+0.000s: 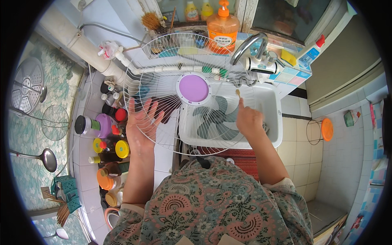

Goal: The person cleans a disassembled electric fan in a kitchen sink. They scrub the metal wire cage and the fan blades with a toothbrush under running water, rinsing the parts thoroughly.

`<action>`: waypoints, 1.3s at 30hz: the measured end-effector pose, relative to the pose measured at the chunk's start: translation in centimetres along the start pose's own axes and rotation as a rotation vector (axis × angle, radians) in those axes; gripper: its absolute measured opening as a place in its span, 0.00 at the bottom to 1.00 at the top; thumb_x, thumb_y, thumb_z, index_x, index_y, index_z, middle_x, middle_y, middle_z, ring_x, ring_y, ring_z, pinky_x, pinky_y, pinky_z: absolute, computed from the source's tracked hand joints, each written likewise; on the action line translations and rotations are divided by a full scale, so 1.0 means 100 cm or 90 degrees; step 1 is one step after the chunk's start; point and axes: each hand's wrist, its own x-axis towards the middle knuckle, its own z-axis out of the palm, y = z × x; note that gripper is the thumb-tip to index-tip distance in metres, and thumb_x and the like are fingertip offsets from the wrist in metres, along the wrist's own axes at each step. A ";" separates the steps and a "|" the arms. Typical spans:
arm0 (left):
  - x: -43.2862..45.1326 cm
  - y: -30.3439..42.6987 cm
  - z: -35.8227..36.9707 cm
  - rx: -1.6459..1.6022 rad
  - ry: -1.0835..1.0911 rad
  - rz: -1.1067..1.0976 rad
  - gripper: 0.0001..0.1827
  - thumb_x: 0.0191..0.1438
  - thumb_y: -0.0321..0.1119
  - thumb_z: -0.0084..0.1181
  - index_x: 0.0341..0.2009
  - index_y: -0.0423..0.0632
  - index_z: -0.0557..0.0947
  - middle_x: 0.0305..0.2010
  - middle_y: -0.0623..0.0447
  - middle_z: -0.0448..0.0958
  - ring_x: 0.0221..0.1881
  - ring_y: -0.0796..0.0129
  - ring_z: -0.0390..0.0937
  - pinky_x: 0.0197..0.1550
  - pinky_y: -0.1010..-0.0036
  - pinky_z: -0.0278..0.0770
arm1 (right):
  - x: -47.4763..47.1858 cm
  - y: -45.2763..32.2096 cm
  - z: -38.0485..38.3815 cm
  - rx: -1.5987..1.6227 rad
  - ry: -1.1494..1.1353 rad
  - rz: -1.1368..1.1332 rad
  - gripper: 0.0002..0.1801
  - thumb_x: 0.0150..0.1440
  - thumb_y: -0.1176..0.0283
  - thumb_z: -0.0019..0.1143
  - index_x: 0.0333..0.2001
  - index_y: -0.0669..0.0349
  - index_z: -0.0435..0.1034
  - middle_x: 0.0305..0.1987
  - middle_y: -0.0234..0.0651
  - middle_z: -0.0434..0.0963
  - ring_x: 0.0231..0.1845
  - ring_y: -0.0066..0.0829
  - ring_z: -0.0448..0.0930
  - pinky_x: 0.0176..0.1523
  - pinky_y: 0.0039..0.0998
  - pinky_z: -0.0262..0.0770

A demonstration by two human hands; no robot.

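Note:
A round white wire fan guard (171, 147) with a purple centre disc (193, 88) is held above the sink. My left hand (142, 125) supports its left edge, palm up, with the fingers spread among the wires. My right hand (249, 120) grips a small brush, perhaps a toothbrush, near the guard's right side. Only the pale brush head (238, 92) shows past the extended index finger. Below the guard, a grey fan blade (228, 131) lies in the white sink (275, 131). A thin stream of water seems to fall from the chrome faucet (249, 46).
An orange pump bottle (223, 30), yellow sponge (288, 57) and white spray bottle (310, 50) stand on the ledge behind the sink. Several jars and bottles, one with a yellow lid (122, 149), crowd the left counter. A ladle (48, 160) and strainers hang at far left.

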 end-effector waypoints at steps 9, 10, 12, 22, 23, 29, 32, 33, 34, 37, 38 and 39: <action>-0.006 0.000 0.005 -0.025 -0.019 0.012 0.38 0.47 0.27 0.45 0.64 0.60 0.52 0.63 0.37 0.55 0.63 0.45 0.57 0.59 0.48 0.62 | 0.009 -0.038 -0.005 0.040 0.026 -0.119 0.31 0.51 0.72 0.42 0.60 0.65 0.57 0.26 0.39 0.76 0.27 0.38 0.79 0.31 0.38 0.74; -0.006 -0.001 0.003 -0.035 -0.015 0.012 0.38 0.47 0.27 0.45 0.64 0.61 0.52 0.63 0.37 0.55 0.64 0.45 0.57 0.59 0.48 0.62 | 0.009 -0.040 -0.007 0.032 0.029 -0.123 0.31 0.51 0.72 0.42 0.61 0.64 0.56 0.26 0.39 0.76 0.27 0.38 0.79 0.31 0.39 0.74; -0.005 -0.003 -0.002 -0.055 -0.004 0.018 0.38 0.47 0.27 0.45 0.64 0.61 0.52 0.63 0.37 0.55 0.64 0.45 0.56 0.59 0.48 0.62 | 0.009 -0.024 -0.009 0.002 0.025 -0.067 0.31 0.51 0.71 0.41 0.61 0.63 0.56 0.27 0.40 0.77 0.27 0.39 0.79 0.31 0.39 0.74; -0.005 -0.012 -0.007 -0.043 -0.039 0.056 0.41 0.46 0.29 0.48 0.65 0.61 0.50 0.64 0.38 0.53 0.65 0.46 0.55 0.60 0.50 0.59 | 0.019 -0.045 -0.008 0.144 0.047 -0.124 0.27 0.53 0.72 0.38 0.58 0.67 0.59 0.26 0.41 0.76 0.29 0.38 0.79 0.32 0.38 0.74; -0.005 -0.012 -0.009 -0.051 -0.037 0.053 0.41 0.46 0.29 0.48 0.65 0.61 0.49 0.64 0.38 0.53 0.64 0.46 0.55 0.60 0.49 0.59 | 0.016 -0.044 -0.016 0.154 0.045 -0.119 0.27 0.54 0.70 0.40 0.59 0.65 0.59 0.26 0.41 0.76 0.28 0.39 0.79 0.32 0.38 0.74; -0.010 -0.012 -0.016 -0.074 -0.063 0.068 0.43 0.46 0.30 0.48 0.66 0.60 0.46 0.64 0.38 0.53 0.64 0.47 0.56 0.61 0.49 0.59 | 0.008 -0.022 -0.037 0.037 0.058 -0.071 0.29 0.53 0.69 0.44 0.60 0.62 0.57 0.27 0.39 0.76 0.26 0.40 0.79 0.32 0.39 0.75; -0.011 -0.014 -0.016 -0.056 -0.088 0.102 0.43 0.45 0.31 0.49 0.66 0.60 0.48 0.65 0.38 0.52 0.64 0.47 0.56 0.61 0.50 0.59 | 0.012 -0.011 -0.026 -0.020 0.025 -0.009 0.30 0.53 0.70 0.43 0.61 0.62 0.56 0.27 0.40 0.76 0.27 0.40 0.79 0.33 0.39 0.75; -0.012 -0.015 -0.014 -0.058 -0.097 0.103 0.43 0.45 0.32 0.49 0.66 0.60 0.48 0.65 0.38 0.52 0.64 0.47 0.56 0.61 0.51 0.59 | 0.011 -0.016 -0.026 0.002 0.015 -0.008 0.31 0.52 0.70 0.43 0.62 0.62 0.55 0.27 0.40 0.76 0.27 0.39 0.79 0.33 0.38 0.75; -0.013 -0.018 -0.011 -0.060 -0.106 0.105 0.43 0.45 0.32 0.49 0.66 0.60 0.48 0.65 0.38 0.53 0.64 0.47 0.56 0.61 0.52 0.60 | 0.009 -0.021 -0.026 0.024 0.005 -0.007 0.32 0.52 0.70 0.43 0.62 0.62 0.55 0.27 0.40 0.76 0.27 0.39 0.79 0.33 0.38 0.75; -0.016 -0.022 -0.004 -0.046 -0.111 0.094 0.43 0.46 0.34 0.49 0.66 0.61 0.47 0.65 0.38 0.53 0.65 0.48 0.56 0.61 0.54 0.60 | 0.000 -0.053 -0.017 0.033 0.012 -0.057 0.32 0.52 0.69 0.44 0.62 0.63 0.53 0.27 0.40 0.76 0.26 0.38 0.79 0.33 0.39 0.75; -0.017 -0.023 -0.004 -0.041 -0.103 0.094 0.44 0.46 0.33 0.49 0.66 0.61 0.46 0.65 0.38 0.52 0.65 0.48 0.56 0.61 0.54 0.59 | -0.001 -0.049 -0.014 0.054 0.023 -0.063 0.32 0.53 0.68 0.44 0.62 0.62 0.53 0.27 0.41 0.76 0.26 0.38 0.79 0.32 0.39 0.75; -0.018 -0.022 -0.007 -0.034 -0.093 0.096 0.44 0.46 0.33 0.49 0.67 0.61 0.46 0.65 0.38 0.52 0.65 0.48 0.55 0.62 0.53 0.58 | -0.002 -0.046 -0.011 0.078 0.033 -0.072 0.32 0.53 0.68 0.44 0.63 0.62 0.53 0.27 0.41 0.75 0.26 0.38 0.79 0.32 0.39 0.75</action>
